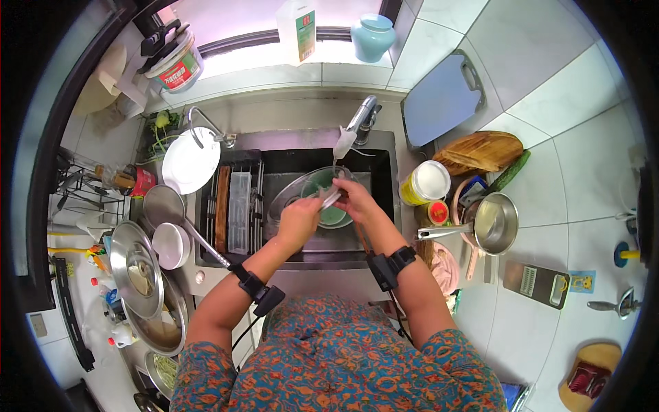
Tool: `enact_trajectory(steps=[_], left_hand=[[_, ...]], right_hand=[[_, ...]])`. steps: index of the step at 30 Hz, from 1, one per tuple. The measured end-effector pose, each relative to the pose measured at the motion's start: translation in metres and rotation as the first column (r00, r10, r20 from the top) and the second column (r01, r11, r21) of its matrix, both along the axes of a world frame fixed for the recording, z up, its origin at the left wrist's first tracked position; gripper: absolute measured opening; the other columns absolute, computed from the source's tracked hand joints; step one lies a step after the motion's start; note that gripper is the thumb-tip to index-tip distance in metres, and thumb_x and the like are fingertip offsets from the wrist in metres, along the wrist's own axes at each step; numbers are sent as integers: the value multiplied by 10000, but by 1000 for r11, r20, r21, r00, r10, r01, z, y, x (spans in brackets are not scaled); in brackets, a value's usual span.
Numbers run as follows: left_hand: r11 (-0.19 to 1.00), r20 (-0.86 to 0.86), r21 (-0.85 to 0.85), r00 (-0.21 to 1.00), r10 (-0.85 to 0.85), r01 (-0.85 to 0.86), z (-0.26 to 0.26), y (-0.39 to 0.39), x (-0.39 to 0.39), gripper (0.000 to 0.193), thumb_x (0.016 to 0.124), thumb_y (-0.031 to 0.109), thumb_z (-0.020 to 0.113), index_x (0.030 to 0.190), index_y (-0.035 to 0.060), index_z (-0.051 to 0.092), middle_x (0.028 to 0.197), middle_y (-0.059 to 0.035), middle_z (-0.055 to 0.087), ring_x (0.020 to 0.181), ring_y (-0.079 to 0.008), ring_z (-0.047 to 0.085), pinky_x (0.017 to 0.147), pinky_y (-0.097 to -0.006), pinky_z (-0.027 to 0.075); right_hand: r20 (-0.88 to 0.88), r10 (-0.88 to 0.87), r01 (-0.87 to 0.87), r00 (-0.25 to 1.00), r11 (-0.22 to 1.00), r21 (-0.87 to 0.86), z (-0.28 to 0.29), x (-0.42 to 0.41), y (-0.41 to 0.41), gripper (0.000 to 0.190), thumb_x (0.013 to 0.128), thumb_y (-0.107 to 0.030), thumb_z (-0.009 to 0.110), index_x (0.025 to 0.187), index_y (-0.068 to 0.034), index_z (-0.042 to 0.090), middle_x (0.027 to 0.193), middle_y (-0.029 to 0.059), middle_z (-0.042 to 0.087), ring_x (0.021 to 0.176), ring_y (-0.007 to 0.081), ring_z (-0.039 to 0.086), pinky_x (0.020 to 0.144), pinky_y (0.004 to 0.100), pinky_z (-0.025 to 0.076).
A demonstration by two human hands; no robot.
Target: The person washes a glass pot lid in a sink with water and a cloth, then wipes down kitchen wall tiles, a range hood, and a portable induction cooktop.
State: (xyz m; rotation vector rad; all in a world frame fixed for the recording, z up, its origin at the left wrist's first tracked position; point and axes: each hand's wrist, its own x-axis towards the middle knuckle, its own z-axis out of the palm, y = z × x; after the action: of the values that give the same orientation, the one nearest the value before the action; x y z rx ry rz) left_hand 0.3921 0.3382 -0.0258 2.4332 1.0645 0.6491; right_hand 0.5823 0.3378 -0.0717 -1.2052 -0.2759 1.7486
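Note:
My left hand [300,222] and my right hand [356,199] meet over the black sink [382,180], both gripping a thin, pale, translucent item [330,200] whose exact kind is unclear. Just beneath them is a green bowl or basin [320,180], partly hidden by my fingers. A clear, round, glass-like vessel [282,194] lies beside and partly around it. Above my right hand, a chrome faucet [362,114] has a whitish cover [344,143] on its spout, and a thin stream of water seems to fall from it.
On the left, a dish rack [256,206], a white plate [190,162], a strainer [165,203] and steel lids [136,268] crowd the counter. At right stand a white-lidded tub [431,180], a steel saucepan [495,224], wooden boards [481,149] and a blue cutting board [440,103].

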Motion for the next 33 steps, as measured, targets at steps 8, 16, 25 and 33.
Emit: enact_trajectory(steps=[8,16,25,33], left_hand=[[946,-21,-76,948,-317,315,-9,-26,-8,373,876,190,556,1231,78,539,1238,-138,575,1148,-296,551,925,-393,464],[987,-367,-38,917,-157,154,-37,14,-27,554,914,398,509,1398,153,397,1508,-126,264,1382,-314,260,1094,-498,230],[968,-270,194,940,206,-157,-62,53,25,678,901,481,501,1460,163,287,1537,-204,95,1412,-392,98,1105,-531,149],[970,-103,238,992,76,-49,-68,70,80,778,882,456,536,1443,8,238,1517,-240,118,1401,-421,109,1102,-552,144]], right_hand=[[248,-175,200,953,977,-79,-31,0,-28,198,805,-171,635,951,-39,614,867,74,619,778,196,609,694,307,496],[192,-432,397,881,897,195,-12,-7,-45,258,882,-139,594,1096,7,597,1020,80,639,909,162,601,792,299,468],[262,-503,429,824,855,291,9,-1,-72,244,881,-110,593,1101,-4,599,1009,56,650,895,133,600,804,271,461],[288,-458,383,841,880,283,13,8,-86,245,832,-46,567,1071,-4,605,971,53,657,856,127,609,764,271,474]])
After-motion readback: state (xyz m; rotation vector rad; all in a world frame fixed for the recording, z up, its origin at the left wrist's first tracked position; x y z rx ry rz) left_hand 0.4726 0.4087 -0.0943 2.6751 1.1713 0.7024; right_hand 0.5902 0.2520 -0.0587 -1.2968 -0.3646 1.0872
